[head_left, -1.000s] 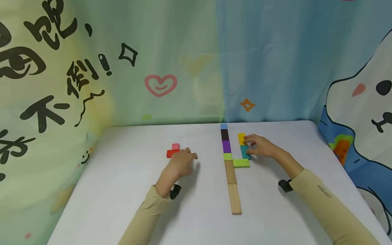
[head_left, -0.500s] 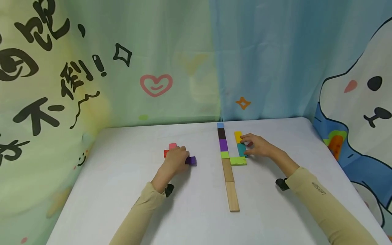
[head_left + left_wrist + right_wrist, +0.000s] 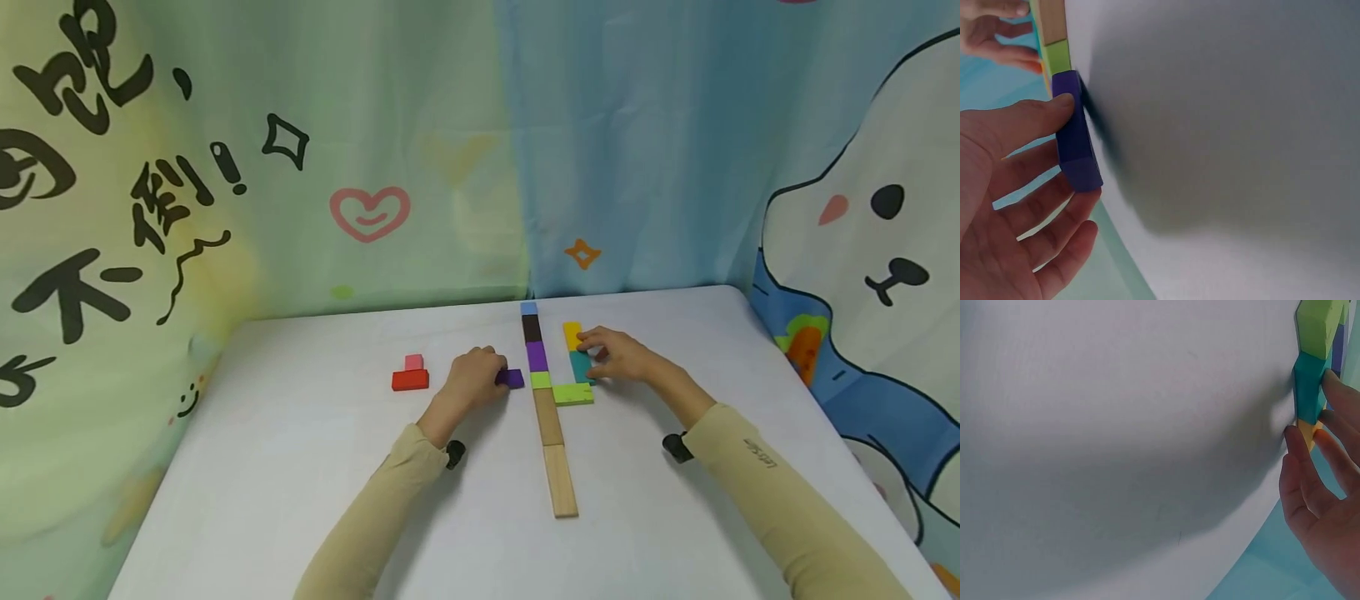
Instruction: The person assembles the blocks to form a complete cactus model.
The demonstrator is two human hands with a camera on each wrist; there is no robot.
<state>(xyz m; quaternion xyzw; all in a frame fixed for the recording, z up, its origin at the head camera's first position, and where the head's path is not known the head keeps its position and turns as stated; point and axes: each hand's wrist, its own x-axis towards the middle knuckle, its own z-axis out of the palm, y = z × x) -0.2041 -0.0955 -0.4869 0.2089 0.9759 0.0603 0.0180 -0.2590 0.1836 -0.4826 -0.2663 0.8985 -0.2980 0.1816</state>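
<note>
My left hand (image 3: 474,377) pinches a dark purple block (image 3: 1077,134) between thumb and fingers. In the left wrist view, the block's far end lies right by the light green block of a long row. The head view shows it just left of that row. My right hand (image 3: 618,354) touches the teal block (image 3: 581,367) and the yellow block (image 3: 572,334), its thumb by the teal one and its fingers by the yellow one. A long light green block (image 3: 573,394) joins their near end to the row.
The row runs front to back: two plain wooden blocks (image 3: 560,479), then light green, purple (image 3: 536,357), black (image 3: 531,328) and light blue (image 3: 528,307). A red block (image 3: 410,380) and a pink block (image 3: 414,362) lie left on the white table (image 3: 300,467). Printed curtains hang behind.
My left hand has picked the dark purple block from beside the red block and carried it right to the row. The right hand stays at the teal and yellow blocks. The head view has shifted slightly.
</note>
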